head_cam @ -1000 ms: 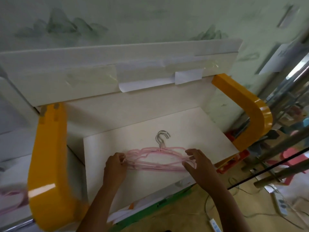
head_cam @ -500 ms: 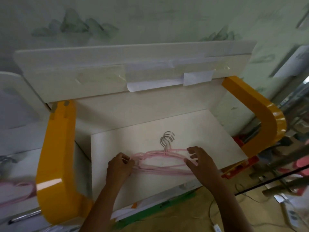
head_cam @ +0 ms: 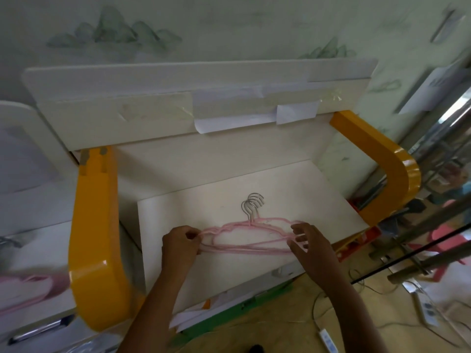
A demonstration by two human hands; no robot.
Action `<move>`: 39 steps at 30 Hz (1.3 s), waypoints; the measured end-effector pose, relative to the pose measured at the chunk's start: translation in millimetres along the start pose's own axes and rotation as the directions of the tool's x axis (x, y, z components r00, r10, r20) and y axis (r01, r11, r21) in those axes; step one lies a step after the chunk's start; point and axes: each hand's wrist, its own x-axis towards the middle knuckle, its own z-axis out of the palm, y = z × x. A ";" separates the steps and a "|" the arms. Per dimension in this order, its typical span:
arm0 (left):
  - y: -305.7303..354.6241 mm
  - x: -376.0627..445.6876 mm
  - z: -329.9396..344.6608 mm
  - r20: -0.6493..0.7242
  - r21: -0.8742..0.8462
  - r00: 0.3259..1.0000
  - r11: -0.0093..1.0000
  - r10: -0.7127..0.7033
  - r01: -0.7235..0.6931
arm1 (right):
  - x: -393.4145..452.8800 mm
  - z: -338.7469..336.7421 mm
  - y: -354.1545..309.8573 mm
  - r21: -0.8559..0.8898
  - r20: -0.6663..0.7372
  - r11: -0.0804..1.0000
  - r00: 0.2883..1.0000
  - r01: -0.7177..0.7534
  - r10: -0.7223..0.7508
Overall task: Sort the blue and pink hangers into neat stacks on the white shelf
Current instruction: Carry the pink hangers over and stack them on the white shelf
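Since a second ago: little real movement in the pink hangers (head_cam: 251, 242); bundle lying flat on the white shelf (head_cam: 318, 200), toward its front edge, metal hooks (head_cam: 252, 203) fanned and pointing at the back wall. Apparent shift in the view mostly down to head motion. Left hand (head_cam: 179, 244) pinching the left tips of the bundle as before. Right hand (head_cam: 309, 244) now with fingers spread and half-curled over the right tips, touching; firm grip or mere nudging, cannot tell. Likely squaring the stack: bars close to aligned, hooks not yet nested.

No blue hangers anywhere in view; pink stack only, so task judged partway at best.

Around: yellow side frames (head_cam: 94, 225) flanking the shelf, upper board with taped paper (head_cam: 229, 118) overhanging the back. More pink hangers (head_cam: 28, 289), blurred, on the surface at far left. Power strip (head_cam: 328, 342) and cables on the floor below right. Metal poles (head_cam: 433, 225) crowding the right side, clear of the hands. Nothing blocking the stack itself.
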 end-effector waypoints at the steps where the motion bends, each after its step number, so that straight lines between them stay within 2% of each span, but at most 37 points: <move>1: 2.4 1.3 -2.5 0.028 -0.047 0.999 0.999 -0.019 0.020 | -2.7 -0.5 0.4 -0.002 -0.011 1.000 1.000 0.003 -0.003; 4: 10.4 3.3 -8.5 0.129 -0.232 0.987 0.965 -0.094 0.122 | -9.3 -1.1 0.1 0.031 -0.043 0.999 0.999 -0.016 0.018; 7: 16.3 -0.8 -11.3 0.160 -0.293 0.985 0.949 -0.067 0.112 | -12.5 -4.0 -1.9 0.072 -0.064 0.997 0.997 -0.042 0.046; 15: 6.3 -1.7 -21.2 -0.016 -0.385 0.999 0.922 -0.047 0.037 | -8.7 -17.2 1.5 0.117 -0.105 0.993 0.994 -0.030 0.042; 23: 7.5 -7.9 -9.7 -0.156 -0.471 0.984 0.882 -0.080 -0.003 | 10.8 -29.3 24.2 0.088 -0.014 0.996 1.000 0.000 0.001; 27: 18.0 -17.7 3.2 -0.153 -0.532 0.983 0.847 -0.099 0.002 | 17.3 -26.2 44.3 0.032 0.047 0.999 0.999 0.011 -0.013; 33: 28.0 -33.1 21.5 -0.150 -0.605 0.979 0.796 -0.138 0.019 | 24.9 -12.6 66.8 -0.008 0.130 0.998 0.989 -0.066 0.067; 39: 31.3 -41.3 31.0 -0.141 -0.635 0.981 0.772 -0.137 0.016 | 35.1 -1.4 68.2 -0.090 0.112 0.991 0.988 -0.099 0.109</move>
